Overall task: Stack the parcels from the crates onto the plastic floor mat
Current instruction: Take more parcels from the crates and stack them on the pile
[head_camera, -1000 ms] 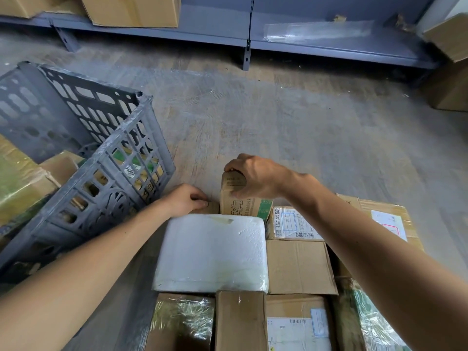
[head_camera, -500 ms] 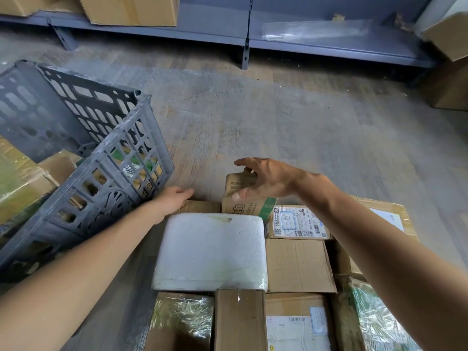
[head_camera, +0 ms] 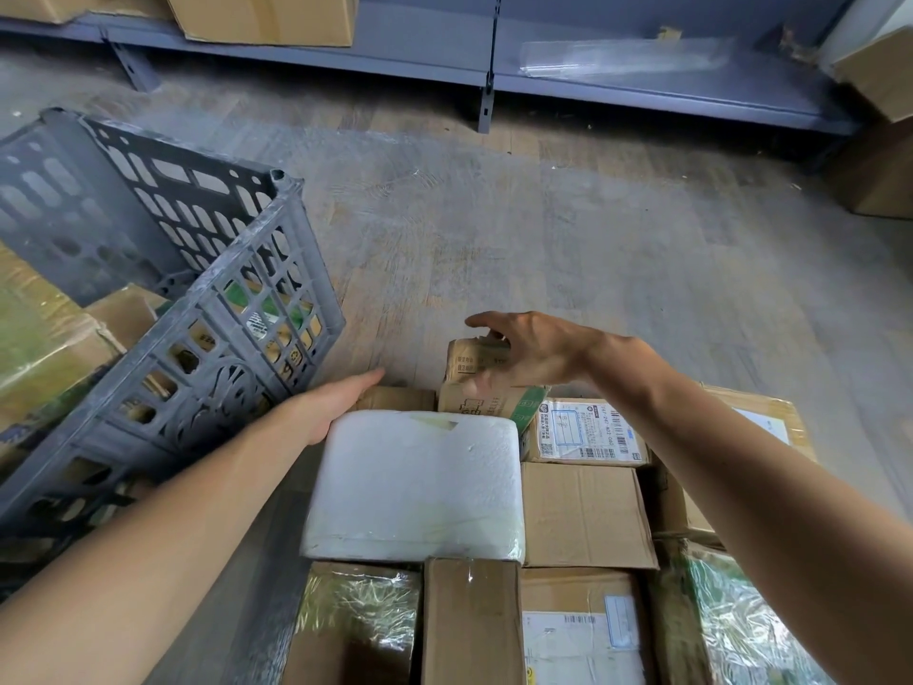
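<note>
The small brown parcel stands farthest from us on the plastic floor mat, just behind the white foam box and beside the labelled carton; as far as we can judge, its long side runs across us. Our right hand is the nearer one, hovering right over it with fingers spread and released, gripping nothing, so the parcel lies just below and left of them. Our left hand lies flat, fingers straight, on a low brown box near the crate, where more parcels wait.
</note>
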A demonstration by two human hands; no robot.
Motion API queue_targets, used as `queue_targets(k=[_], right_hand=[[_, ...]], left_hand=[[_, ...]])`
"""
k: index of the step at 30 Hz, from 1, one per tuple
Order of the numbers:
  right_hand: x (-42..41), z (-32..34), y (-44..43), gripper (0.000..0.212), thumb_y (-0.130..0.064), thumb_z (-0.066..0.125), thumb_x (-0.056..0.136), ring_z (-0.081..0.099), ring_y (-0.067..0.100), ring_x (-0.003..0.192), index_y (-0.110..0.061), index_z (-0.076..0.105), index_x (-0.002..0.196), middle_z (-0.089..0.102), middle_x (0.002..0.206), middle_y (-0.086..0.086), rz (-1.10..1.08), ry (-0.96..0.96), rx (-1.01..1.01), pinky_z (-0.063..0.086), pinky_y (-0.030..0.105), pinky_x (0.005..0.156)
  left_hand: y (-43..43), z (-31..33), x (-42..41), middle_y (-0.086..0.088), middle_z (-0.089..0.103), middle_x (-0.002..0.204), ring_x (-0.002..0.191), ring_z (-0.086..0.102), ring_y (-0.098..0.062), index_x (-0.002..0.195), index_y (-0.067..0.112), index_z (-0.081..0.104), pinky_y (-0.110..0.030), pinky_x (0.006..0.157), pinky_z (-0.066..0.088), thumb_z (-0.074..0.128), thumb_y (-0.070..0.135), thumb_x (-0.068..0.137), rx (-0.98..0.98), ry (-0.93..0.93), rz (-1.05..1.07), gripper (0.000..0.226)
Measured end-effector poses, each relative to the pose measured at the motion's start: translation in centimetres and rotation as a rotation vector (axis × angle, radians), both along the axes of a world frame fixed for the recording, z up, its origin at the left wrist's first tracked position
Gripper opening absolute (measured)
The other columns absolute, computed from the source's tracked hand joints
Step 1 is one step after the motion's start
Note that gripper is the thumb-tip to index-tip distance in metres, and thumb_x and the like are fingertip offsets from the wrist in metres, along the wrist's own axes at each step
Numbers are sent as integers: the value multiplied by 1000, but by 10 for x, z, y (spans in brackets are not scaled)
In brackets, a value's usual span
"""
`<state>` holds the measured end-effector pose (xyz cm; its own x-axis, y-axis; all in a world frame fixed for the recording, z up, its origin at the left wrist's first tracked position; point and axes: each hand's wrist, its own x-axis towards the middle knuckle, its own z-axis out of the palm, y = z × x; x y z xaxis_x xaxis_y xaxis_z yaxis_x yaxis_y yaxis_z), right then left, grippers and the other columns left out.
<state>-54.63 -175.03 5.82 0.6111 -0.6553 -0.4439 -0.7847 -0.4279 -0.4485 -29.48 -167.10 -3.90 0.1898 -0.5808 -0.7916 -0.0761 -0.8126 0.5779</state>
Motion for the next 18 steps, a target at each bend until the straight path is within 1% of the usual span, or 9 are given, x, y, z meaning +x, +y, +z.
queue_targets(k=[1, 2, 4, 5, 8, 10, 12, 16, 18], right_hand=[[0, 2, -1, 92, -70, 63, 78, 54, 20, 123, -31, 26, 153, 54, 139, -1, -31, -38, 15, 44, 33, 100], [-1, 3, -2, 89, -73, 57, 80, 55, 20, 122, -30, 27, 152, 56, 135, -3, -61, -73, 26, 44, 33, 99], [-2, 5, -3, 82, -74, 47, 85, 55, 20, 121, -29, 31, 152, 59, 133, -2, -123, -133, 37, 42, 32, 98], [-3, 4, -4, 79, -74, 42, 87, 55, 21, 122, -28, 32, 151, 59, 134, 0, -156, -153, 31, 41, 32, 97], [-6, 3, -6, 79, -78, 30, 87, 49, 23, 130, -28, 39, 148, 53, 143, 4, -217, -180, -15, 36, 35, 104], [-9, 5, -5, 81, -79, 24, 85, 49, 23, 130, -28, 44, 145, 53, 143, 4, -234, -198, -16, 37, 38, 106], [-12, 5, -3, 78, -74, 22, 89, 52, 23, 125, -24, 45, 144, 55, 140, 6, -266, -215, 10, 40, 41, 106], [-26, -4, -3, 83, -72, 16, 91, 57, 26, 116, -17, 45, 145, 62, 128, 12, -416, -203, 27, 42, 47, 105], [-39, -13, -3, 83, -71, 16, 92, 58, 25, 114, -15, 45, 145, 61, 129, 16, -509, -210, 42, 41, 45, 105]], left_hand=[[-1, -1, 0, -12, 65, 97, 86, 61, -24, 133, 7, 53, -32, 78, 48, 56, 57, 93, -6, -4, 17, 64], [-1, 0, -2, -15, 64, 108, 91, 61, -25, 138, 7, 48, -32, 80, 46, 54, 58, 94, -10, -7, 31, 68], [-4, -2, -3, -19, 54, 136, 113, 57, -30, 147, 6, 40, -32, 88, 42, 51, 57, 96, -25, -38, 54, 73], [-5, -4, -3, -19, 48, 144, 123, 53, -32, 149, 6, 36, -33, 90, 41, 49, 57, 97, -35, -52, 65, 74], [-6, -4, -4, -20, 40, 151, 131, 47, -32, 152, 7, 30, -33, 92, 40, 47, 55, 99, -35, -71, 96, 74], [-4, -3, -2, -21, 47, 145, 115, 57, -32, 149, 6, 36, -33, 89, 43, 48, 53, 99, -15, -65, 77, 70], [-1, -6, 2, -22, 61, 127, 93, 63, -30, 141, 4, 47, -36, 88, 50, 51, 49, 99, 0, -18, 58, 61], [2, -6, 1, -19, 66, 101, 86, 65, -30, 132, 2, 51, -35, 80, 52, 54, 46, 99, 15, 5, 63, 56], [3, -4, -1, -20, 65, 99, 87, 65, -31, 137, 4, 48, -36, 81, 52, 53, 47, 98, 22, -15, 56, 58]])
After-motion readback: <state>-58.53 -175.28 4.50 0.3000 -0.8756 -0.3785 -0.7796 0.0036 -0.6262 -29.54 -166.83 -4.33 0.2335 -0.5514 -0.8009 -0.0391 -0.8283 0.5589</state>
